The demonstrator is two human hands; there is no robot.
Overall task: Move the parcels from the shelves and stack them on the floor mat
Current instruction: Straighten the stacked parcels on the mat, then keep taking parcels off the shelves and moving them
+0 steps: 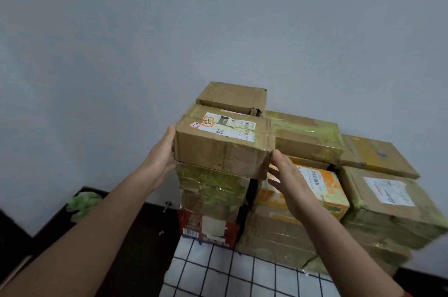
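Between the hands, a brown taped cardboard parcel with a white label [223,151] tops the stack on the white checked floor mat [242,277]. The left hand [162,151] presses flat against its side. The right hand [288,182] is spread and empty at its near corner. The parcel is probably stiff and light; press on opposite sides.

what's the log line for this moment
left hand: pressed flat on labelled box left side | right hand: open by its right corner | box: tops stack on mat

Brown parcels [224,151], one orange parcel [324,187], one red box [208,226], on a white black-gridded mat [242,277].
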